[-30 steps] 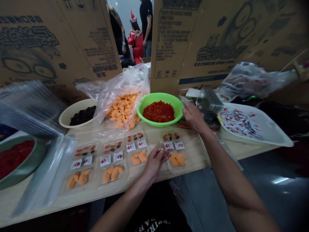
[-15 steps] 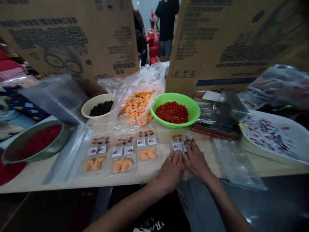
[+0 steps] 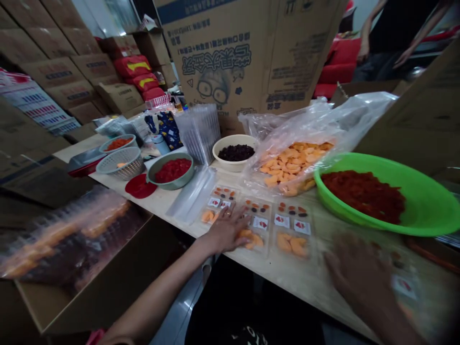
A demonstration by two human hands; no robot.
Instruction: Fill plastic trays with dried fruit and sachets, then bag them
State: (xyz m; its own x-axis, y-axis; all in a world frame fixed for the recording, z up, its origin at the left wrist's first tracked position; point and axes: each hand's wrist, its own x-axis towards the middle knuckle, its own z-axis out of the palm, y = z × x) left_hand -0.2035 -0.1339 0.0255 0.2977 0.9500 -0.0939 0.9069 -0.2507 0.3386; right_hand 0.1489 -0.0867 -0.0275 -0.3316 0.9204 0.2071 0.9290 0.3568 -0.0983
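Flatly, the left hand (image 3: 224, 231) spreads open on a clear tray (image 3: 256, 239); right hand (image 3: 359, 273) too blurred to tell.

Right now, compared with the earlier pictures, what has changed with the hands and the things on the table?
The view has swung left. The hands have parted: the left hand moved left along the row of trays and lies spread over the first two, gripping nothing visibly. The right hand, blurred, is over the last tray. The trays and the green bowl look unchanged.
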